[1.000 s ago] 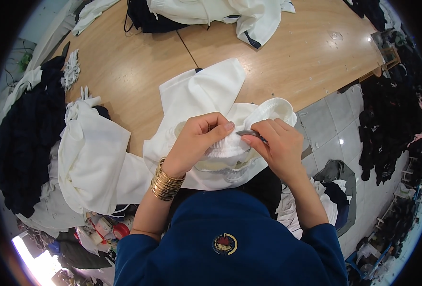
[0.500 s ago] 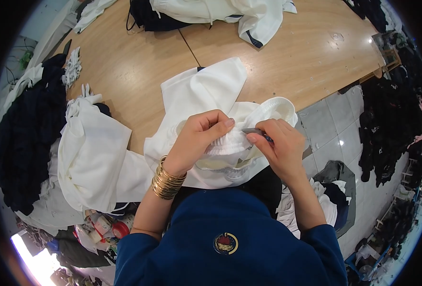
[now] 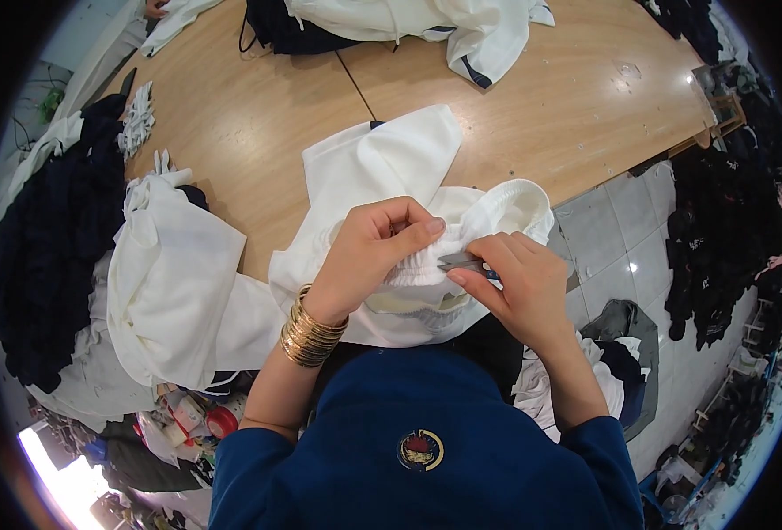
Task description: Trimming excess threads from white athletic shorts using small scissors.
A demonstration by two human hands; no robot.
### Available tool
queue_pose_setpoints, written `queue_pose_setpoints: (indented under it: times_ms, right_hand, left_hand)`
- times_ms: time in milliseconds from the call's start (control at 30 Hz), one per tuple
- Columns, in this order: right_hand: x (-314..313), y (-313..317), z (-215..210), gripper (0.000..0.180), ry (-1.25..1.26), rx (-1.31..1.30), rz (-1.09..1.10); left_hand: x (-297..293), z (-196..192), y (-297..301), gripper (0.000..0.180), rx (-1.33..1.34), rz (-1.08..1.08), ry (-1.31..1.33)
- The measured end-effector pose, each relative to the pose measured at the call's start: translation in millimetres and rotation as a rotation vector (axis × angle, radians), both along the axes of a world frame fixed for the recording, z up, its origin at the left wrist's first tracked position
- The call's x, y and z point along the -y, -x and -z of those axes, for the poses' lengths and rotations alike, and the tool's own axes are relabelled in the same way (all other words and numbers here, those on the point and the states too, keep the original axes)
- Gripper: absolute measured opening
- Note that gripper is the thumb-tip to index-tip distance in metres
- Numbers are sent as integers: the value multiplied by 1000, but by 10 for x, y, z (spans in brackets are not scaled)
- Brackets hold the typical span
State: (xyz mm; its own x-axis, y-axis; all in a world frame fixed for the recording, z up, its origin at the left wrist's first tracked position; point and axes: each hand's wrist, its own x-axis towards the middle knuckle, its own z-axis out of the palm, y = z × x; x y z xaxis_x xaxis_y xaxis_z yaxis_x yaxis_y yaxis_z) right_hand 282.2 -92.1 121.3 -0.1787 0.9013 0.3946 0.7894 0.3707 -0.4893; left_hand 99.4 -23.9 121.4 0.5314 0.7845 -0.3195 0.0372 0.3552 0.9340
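Observation:
White trousers (image 3: 382,163) with a gathered elastic waistband (image 3: 417,269) lie across the table's near edge and my lap. My left hand (image 3: 382,243), gold bangles at its wrist, pinches the waistband between thumb and fingers. In my right hand (image 3: 525,287) is a pair of small thread snips (image 3: 463,263), their grey blades pointing left against the gathered band. My fingers cover most of the handle. Whether the blades are cutting a thread cannot be made out. Part of the waistband loops up beyond my right hand.
More white garments (image 3: 174,291) are heaped at the left beside a dark pile (image 3: 42,247). White and navy clothes (image 3: 488,40) lie at the table's far side. A grey sack (image 3: 642,353) of fabric stands on the tiled floor at right. Another person's hand (image 3: 155,9) shows at upper left.
My right hand has shifted slightly towards me, bringing the snips lower along the waistband. My left hand keeps its pinch. Another person's hand has come into view at the upper left.

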Motion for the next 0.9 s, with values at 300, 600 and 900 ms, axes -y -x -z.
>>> queue_pose_setpoints:
  times_ms: [300, 600, 900]
  right_hand:
    - [6, 13, -61, 28, 2, 65, -18]
    - [8, -42, -91, 26, 30, -21, 105]
    - [42, -98, 0, 27, -26, 28, 47]
  left_hand:
    - [4, -33, -10, 16, 9, 14, -75]
    - [24, -4, 17, 17, -9, -23, -82]
    - [-9, -84, 17, 14, 51, 17, 113]
